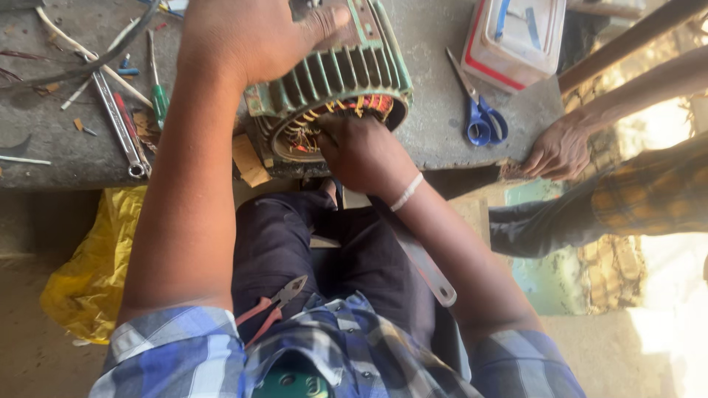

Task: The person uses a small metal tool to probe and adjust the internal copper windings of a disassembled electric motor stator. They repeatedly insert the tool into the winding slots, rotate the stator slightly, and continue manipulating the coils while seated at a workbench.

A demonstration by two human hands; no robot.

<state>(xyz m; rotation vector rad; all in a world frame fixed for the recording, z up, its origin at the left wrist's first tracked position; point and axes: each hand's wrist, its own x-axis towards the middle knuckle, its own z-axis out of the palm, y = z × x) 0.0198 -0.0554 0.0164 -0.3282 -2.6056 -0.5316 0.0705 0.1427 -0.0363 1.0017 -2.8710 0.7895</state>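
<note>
Head view: the left hand lies palm-down, fingers spread, over the top of the green finned motor housing, pressing on it rather than closing round it. The right hand sits just below, at the open mouth of the housing, fingers curled in against the copper windings — whether it pinches a wire cannot be told, as the fingertips are hidden. The housing lies on its side at the near edge of the grey bench, directly in front of the person.

Left of the left forearm lie a green-handled screwdriver and a spanner. Right of the right hand lie blue-handled scissors, and beyond them a white plastic box. Further right, another person's hand rests on the bench edge. Below both hands, on the lap, lie red-handled pliers — a yellow bag lies down to the left.
</note>
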